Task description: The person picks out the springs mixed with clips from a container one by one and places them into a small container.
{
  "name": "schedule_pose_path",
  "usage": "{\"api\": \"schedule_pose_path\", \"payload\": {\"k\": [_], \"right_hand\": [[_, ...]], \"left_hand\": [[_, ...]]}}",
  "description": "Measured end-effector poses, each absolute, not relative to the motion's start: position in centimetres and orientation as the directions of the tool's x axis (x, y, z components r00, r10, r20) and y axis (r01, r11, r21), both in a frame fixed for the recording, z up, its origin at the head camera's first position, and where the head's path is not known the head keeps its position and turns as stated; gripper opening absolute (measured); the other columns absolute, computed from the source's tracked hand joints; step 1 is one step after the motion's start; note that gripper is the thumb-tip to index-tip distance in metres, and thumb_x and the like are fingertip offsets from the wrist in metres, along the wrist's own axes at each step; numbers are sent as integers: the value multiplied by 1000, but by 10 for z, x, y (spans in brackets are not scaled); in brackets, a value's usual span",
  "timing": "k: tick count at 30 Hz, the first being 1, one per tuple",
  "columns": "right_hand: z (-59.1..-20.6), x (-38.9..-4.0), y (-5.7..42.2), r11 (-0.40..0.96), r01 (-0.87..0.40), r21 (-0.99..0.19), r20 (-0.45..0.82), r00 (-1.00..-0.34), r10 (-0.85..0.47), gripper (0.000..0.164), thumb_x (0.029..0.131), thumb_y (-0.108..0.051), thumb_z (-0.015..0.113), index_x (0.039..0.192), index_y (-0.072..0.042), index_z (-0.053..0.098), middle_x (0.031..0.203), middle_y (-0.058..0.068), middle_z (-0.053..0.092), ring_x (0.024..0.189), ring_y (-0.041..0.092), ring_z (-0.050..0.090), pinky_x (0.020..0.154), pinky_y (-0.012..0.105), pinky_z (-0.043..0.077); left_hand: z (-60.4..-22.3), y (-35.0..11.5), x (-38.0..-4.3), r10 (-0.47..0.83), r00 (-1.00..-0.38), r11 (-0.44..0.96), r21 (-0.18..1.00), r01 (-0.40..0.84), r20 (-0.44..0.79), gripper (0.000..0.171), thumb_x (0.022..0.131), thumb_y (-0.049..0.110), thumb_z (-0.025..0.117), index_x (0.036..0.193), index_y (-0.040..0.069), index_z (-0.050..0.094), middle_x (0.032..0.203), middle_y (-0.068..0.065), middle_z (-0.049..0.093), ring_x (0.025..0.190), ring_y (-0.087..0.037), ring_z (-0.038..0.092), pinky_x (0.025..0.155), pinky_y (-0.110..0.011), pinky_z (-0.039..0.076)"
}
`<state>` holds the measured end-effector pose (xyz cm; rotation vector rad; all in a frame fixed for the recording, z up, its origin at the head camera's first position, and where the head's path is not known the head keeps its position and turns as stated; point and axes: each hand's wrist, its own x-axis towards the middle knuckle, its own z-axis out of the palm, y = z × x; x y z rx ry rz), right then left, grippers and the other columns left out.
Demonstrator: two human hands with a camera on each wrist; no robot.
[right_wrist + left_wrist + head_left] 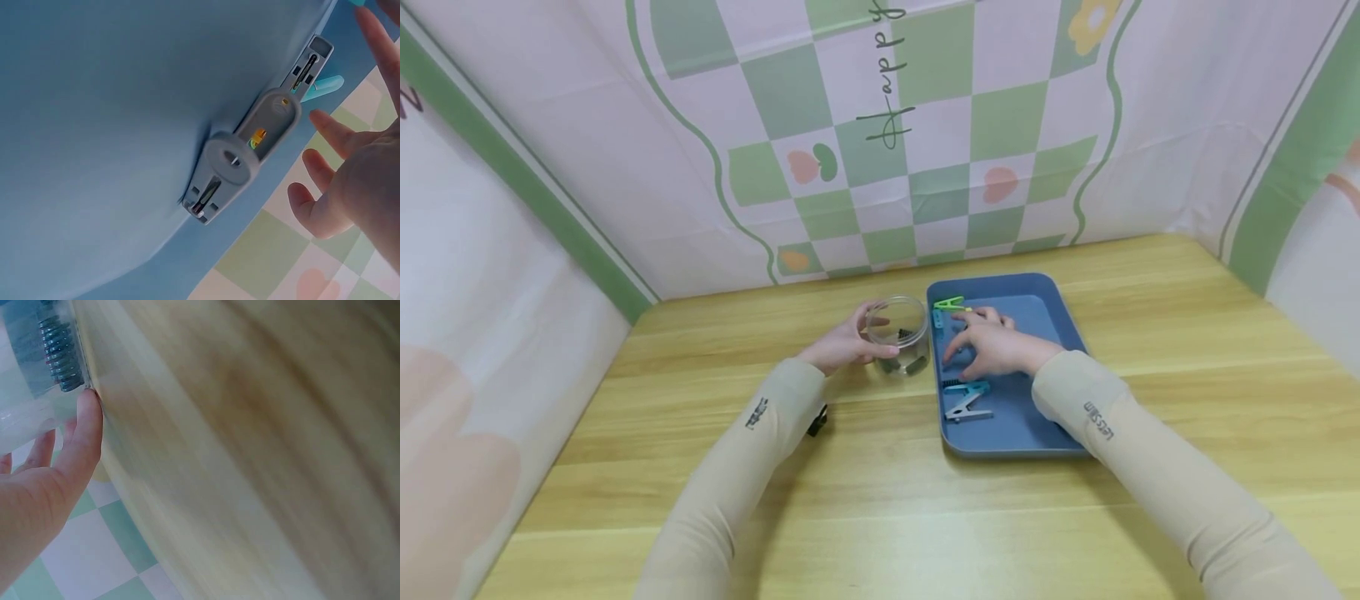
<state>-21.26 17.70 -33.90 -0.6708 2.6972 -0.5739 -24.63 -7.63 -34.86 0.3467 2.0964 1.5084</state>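
My left hand (850,340) grips a clear round jar (917,350) from its left side, with the thumb in front and fingers behind. Inside the jar lies a dark ribbed, coil-like piece (61,353). My right hand (996,346) hovers over the blue tray (1022,442), fingers spread and slightly bent; no held thing shows between them. Nearest its fingers are a green clip (951,303) and a blue clip (937,319) at the tray's left wall. Nearer the front lie a teal clip (973,388) and a grey clothes peg (966,408), also seen as a grey peg (250,140) in the right wrist view.
A small black object (817,421) lies on the wooden table (880,517), partly hidden by the left sleeve. Beside the teal clip is a small black toothed piece (951,383). A checked cloth (880,167) hangs behind the table.
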Motion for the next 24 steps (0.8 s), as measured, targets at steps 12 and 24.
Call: {"api": "schedule_pose_path", "payload": {"k": [12, 24], "right_hand": [[-339, -212, 178, 796, -410, -445, -182, -829, -529, 20, 81, -13, 71, 100, -20, 74, 154, 21, 19, 137, 51, 1, 101, 70, 5], [-341, -213, 178, 789, -434, -434, -149, -830, -538, 15, 81, -16, 73, 96, -20, 74, 153, 22, 24, 137, 50, 6, 100, 69, 7]], "left_hand": [[-350, -77, -247, 492, -827, 364, 927, -88, -271, 85, 83, 7, 70, 149, 22, 18, 151, -8, 31, 75, -12, 50, 66, -23, 40], [-351, -77, -248, 492, -827, 362, 928, -88, -270, 86, 83, 6, 70, 149, 22, 17, 150, -9, 32, 77, -11, 55, 60, -20, 40]]}}
